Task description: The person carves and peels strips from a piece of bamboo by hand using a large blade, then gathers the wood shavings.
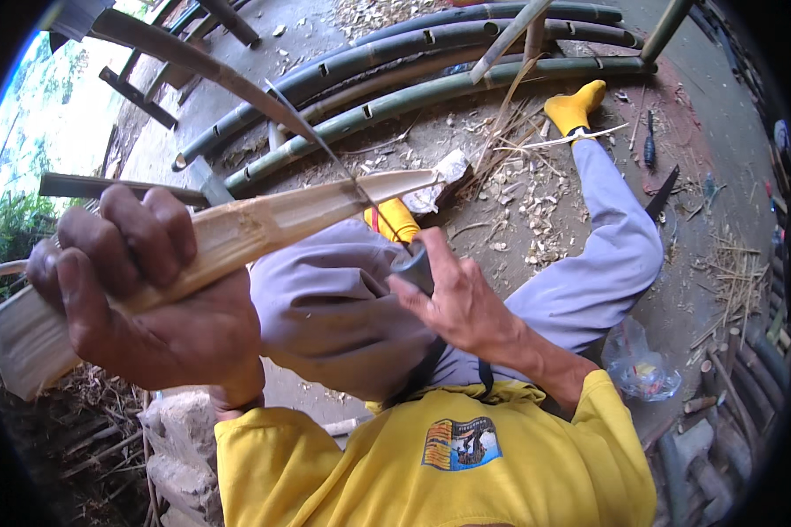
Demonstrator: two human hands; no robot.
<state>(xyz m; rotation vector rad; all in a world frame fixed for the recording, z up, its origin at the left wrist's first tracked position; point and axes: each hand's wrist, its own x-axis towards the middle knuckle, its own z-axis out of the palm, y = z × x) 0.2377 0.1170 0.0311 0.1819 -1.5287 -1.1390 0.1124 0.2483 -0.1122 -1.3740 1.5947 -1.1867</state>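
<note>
Here we are: my left fingers (136, 224) are clenched round the pale wood (255, 220), slanting from lower left up to the centre; mid-frame, my right fingers (445, 261) wrap the knife handle (415, 270). The blade (330, 151) crosses near the narrow end. Careful! If it snags or the wood twists, it could skid toward my grey trousers (334, 307) below.

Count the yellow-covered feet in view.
2. One foot is at upper right; the other foot is near the centre, partly hidden behind the carved wood.
</note>
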